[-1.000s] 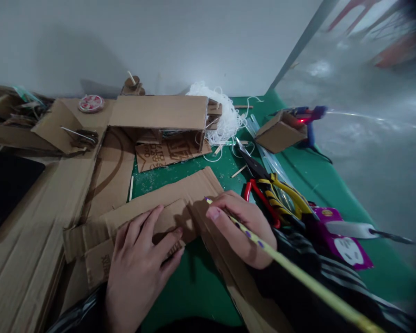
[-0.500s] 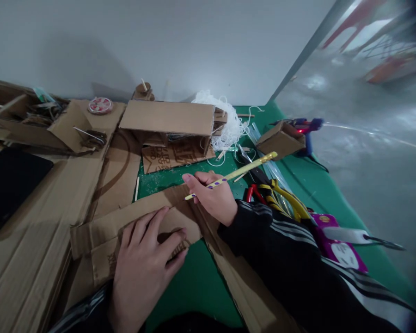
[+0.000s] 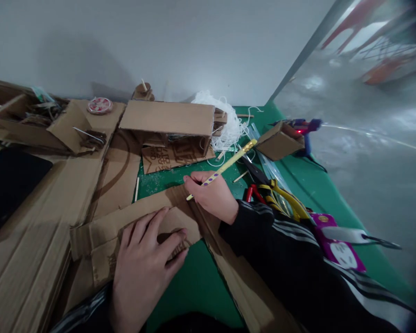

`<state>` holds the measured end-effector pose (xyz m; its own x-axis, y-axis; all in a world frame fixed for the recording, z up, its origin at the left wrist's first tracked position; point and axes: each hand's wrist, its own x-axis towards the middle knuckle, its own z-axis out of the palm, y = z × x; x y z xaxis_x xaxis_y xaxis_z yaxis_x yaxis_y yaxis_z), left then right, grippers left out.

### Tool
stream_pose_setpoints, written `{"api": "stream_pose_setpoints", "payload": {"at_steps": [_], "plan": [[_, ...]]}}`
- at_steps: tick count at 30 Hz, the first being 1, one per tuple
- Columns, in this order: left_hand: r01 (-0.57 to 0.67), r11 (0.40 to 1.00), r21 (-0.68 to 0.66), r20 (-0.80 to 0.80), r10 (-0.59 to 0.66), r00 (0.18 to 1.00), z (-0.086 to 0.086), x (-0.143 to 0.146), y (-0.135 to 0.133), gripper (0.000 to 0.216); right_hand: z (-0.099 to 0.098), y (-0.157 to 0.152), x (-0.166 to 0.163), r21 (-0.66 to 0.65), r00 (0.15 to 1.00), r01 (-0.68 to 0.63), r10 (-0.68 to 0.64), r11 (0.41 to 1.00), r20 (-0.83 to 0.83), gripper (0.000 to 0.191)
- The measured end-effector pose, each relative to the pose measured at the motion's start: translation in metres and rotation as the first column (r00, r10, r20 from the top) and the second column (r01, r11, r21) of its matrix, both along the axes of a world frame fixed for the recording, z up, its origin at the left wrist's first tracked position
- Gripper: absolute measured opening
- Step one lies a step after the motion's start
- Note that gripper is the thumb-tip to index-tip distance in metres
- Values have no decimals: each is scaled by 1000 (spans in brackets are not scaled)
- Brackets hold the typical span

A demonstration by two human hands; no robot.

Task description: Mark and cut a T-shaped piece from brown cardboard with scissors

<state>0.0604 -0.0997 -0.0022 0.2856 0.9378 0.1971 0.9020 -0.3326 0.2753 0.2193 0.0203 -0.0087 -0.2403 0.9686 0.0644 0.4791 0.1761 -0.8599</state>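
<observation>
Cardboard piece [image 3: 189,225] partly hidden beneath the spread left hand [image 3: 142,270]; right hand [image 3: 213,198] clamps a yellow pencil [image 3: 229,162].

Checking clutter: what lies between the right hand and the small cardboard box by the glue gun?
Head view: black tool blades, a wooden stick, clear sticks and the pencil's end lie between right hand and small cardboard box.

From where I stand, the left hand [image 3: 143,266] lies flat, palm down, with its fingers spread and pointing away from the body. The right hand [image 3: 213,198] sits just ahead of it, curled into a tight writing pinch. Its black striped sleeve [image 3: 291,259] angles in from the lower right.
</observation>
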Motion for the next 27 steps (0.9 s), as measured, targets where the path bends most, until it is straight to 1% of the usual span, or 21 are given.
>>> {"api": "stream_pose_setpoints", "payload": {"at_steps": [4, 12, 20, 27], "plan": [[1, 1000, 7, 9, -1, 1000, 0, 0, 0, 14, 1, 0, 1, 19, 999, -40, 40, 999, 1, 46], [8, 1000, 5, 6, -8, 1000, -2, 0, 1, 14, -1, -1, 1, 37, 1000, -17, 16, 999, 4, 45], [8, 1000, 4, 5, -8, 1000, -1, 0, 1, 14, -3, -6, 5, 74, 996, 76, -72, 994, -50, 45], [0, 1000, 0, 8, 0, 1000, 0, 1, 0, 13, -6, -5, 5, 107, 999, 33, -29, 994, -43, 45]]}}
